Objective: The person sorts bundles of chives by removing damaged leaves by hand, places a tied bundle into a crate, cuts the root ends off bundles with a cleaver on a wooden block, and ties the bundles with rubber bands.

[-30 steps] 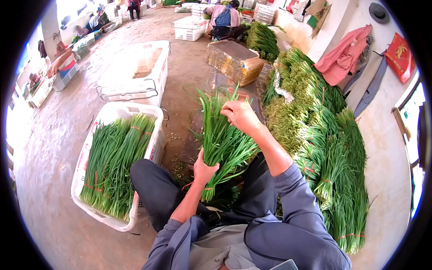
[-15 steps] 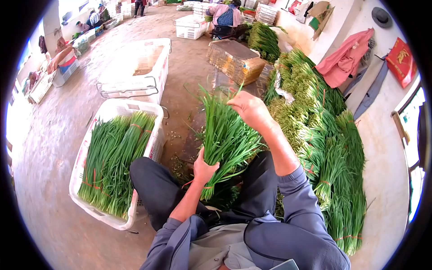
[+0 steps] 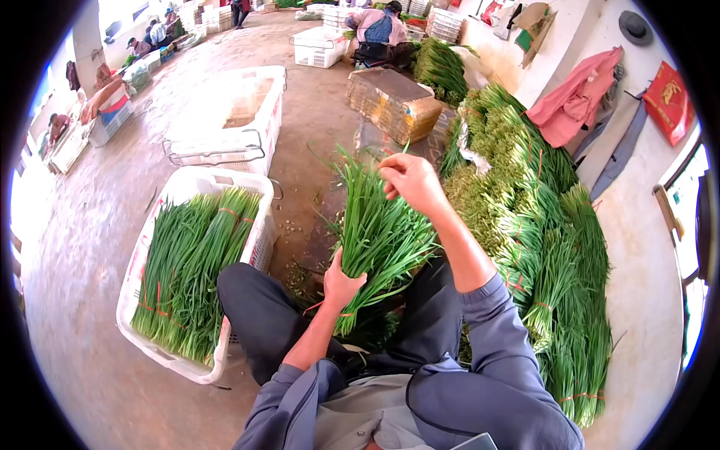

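In the middle of the head view, my left hand (image 3: 343,283) is wrapped round the lower part of a loose bunch of green chives (image 3: 375,225). Its long leaves fan upward and to the right between my knees. A red tie (image 3: 315,307) shows by the left wrist. My right hand (image 3: 412,180) hovers beside the leaf tips at the top of the bunch, fingers curled in. Whatever may be between those fingers is too small to make out. Left of my knee, tied chive bundles (image 3: 199,270) lie in a white plastic crate (image 3: 129,300).
Tied chives are piled high (image 3: 517,225) along the wall at right. Ahead stand a taped cardboard box (image 3: 394,101) and another white crate (image 3: 274,112). A person (image 3: 379,34) sits farther back, with others at far left. A pink jacket (image 3: 574,97) hangs on the wall.
My right hand has turned and dropped slightly beside the leaf tips, its fingers a little looser. My left hand keeps its grip on the chives. The seated person at the back has shifted slightly.
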`<control>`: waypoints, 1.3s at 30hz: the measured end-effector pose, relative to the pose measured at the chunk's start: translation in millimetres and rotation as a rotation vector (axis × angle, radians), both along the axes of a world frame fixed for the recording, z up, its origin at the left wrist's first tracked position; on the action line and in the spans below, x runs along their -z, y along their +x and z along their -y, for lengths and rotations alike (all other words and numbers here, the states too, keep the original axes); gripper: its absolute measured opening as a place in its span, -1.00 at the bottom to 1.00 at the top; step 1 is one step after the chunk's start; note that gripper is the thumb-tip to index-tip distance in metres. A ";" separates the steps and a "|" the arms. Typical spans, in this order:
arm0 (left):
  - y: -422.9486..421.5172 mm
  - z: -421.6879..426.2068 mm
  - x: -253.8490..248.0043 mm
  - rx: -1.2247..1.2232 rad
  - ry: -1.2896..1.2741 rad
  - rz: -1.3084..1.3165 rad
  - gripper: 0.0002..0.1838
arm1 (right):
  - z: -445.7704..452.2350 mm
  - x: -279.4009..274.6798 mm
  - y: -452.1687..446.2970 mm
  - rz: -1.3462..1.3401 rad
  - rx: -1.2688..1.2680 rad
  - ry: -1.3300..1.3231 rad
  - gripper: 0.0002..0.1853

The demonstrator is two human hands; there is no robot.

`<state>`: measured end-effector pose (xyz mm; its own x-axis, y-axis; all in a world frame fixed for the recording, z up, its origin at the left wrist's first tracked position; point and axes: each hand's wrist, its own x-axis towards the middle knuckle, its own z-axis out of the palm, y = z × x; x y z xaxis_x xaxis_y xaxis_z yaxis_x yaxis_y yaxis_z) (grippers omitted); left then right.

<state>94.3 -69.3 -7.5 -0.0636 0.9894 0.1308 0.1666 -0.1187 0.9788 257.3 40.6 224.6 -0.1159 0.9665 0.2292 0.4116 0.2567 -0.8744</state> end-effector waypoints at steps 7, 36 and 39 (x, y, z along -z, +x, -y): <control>1.7 -2.0 3.7 -0.012 -0.007 -0.060 -0.17 | -5.9 6.1 -24.3 0.009 -0.037 -0.163 -0.75; -18.6 -25.3 -0.2 -0.003 -0.226 0.652 -0.42 | 97.6 -1.7 -4.6 -0.123 -0.603 -0.464 -0.45; -34.8 -35.0 7.0 -0.016 -0.330 0.818 -0.56 | 105.6 68.3 35.4 0.311 -0.672 -0.648 -0.54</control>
